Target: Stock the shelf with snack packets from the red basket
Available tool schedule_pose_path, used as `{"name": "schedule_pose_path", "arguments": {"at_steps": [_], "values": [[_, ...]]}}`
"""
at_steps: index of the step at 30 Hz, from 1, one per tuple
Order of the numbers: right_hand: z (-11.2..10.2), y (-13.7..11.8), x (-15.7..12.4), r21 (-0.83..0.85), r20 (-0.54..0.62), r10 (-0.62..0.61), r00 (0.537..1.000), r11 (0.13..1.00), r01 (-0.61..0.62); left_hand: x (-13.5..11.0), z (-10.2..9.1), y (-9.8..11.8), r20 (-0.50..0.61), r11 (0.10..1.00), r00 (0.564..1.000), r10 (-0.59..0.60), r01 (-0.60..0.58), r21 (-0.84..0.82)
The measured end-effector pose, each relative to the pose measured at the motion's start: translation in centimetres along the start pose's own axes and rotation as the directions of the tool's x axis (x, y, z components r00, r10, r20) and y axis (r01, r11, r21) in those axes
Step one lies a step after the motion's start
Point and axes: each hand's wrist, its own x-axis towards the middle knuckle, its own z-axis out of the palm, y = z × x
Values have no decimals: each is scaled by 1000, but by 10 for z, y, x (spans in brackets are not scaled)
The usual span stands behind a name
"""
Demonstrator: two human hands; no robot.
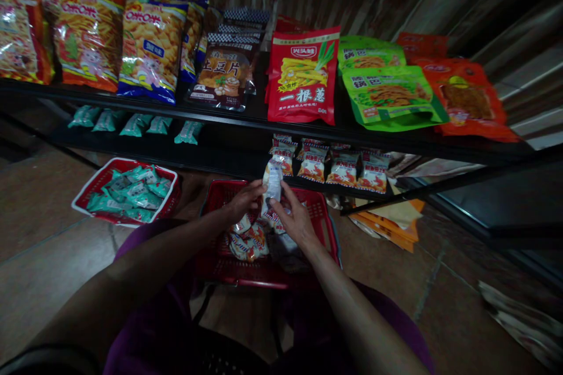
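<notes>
Between my two hands is a small white snack packet [273,180], its printed back towards me. My left hand [243,202] pinches its left edge, and my right hand [294,215] grips it from the right with thumb and fingers. Below them a red plastic basket [332,240] sits in front of my knees, holding several white and orange snack packets [250,243]. Just beyond my hands, similar small packets [313,161] stand in rows on the right part of the lower shelf [220,159].
Teal packets fill a red basket with a white rim [81,190] on the left; several more teal packets [137,124] lie on the lower shelf. Large snack bags, among them a red bag [303,76], line the black upper shelf [237,120]. Orange cardboard [391,228] lies on the floor at right.
</notes>
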Motion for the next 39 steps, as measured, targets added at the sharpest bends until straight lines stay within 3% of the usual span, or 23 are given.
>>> {"name": "schedule_pose_path", "arguments": {"at_steps": [7,11,15,19,21,25,33,39], "values": [[-3,-13,-1,205,47,100,994,973,-107,-7,2,13,28,987,992,123,-125,105],[-2,-8,3,369,48,136,990,918,-144,-13,3,20,50,976,986,157,-163,146],[0,-4,5,590,89,233,968,771,-240,-16,2,22,13,974,987,162,-162,157],[-1,-10,7,729,160,372,914,579,-364,-14,-2,22,-116,980,989,97,-74,183],[0,-13,8,742,186,403,896,541,-397,-12,-4,20,-149,983,987,52,-24,180],[4,-11,10,717,219,384,897,560,-415,-11,-10,16,-61,992,998,-11,19,124],[10,-13,9,673,287,384,878,571,-470,-12,-16,5,62,999,998,-25,22,47],[19,-21,9,715,240,458,856,513,-475,-19,-12,15,-80,989,993,85,-75,125]]}}
